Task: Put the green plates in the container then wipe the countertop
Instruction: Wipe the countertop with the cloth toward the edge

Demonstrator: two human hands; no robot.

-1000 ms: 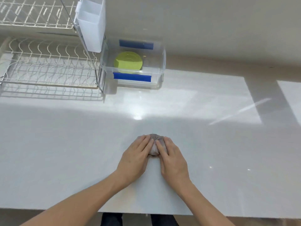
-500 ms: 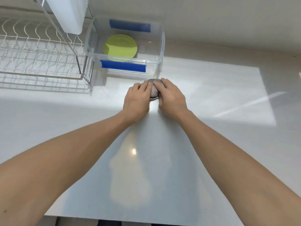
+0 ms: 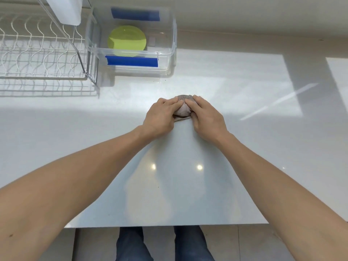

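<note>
While both forearms stretch out from the near edge of the white countertop (image 3: 235, 102), the left hand (image 3: 160, 117) and the right hand (image 3: 207, 119) meet at mid-counter, pressed side by side on a small bunched grey cloth (image 3: 182, 110). Fingers of each hand curl over the wad from either side, pinning it flat to the surface; only its middle and a strip of its near edge show between them. Neither hand is nearer than the other, so the cloth lies squarely in the shared grip, directly ahead of the person. Beyond the fingertips a band of sunlit counter separates the cloth from the clear plastic container (image 3: 172, 44), which stands further back and slightly left, its blue latch (image 3: 131, 61) facing the person. Inside lies a green plate (image 3: 127, 40), flat on the bottom; whether more than one is stacked there cannot be told. That part of the job looks finished, leaving the wiping. Left of the container stands a white wire dish rack (image 3: 43, 51), apparently empty. Any further stroke, judged from this layout, has open counter to the right and tighter room toward the box.
</note>
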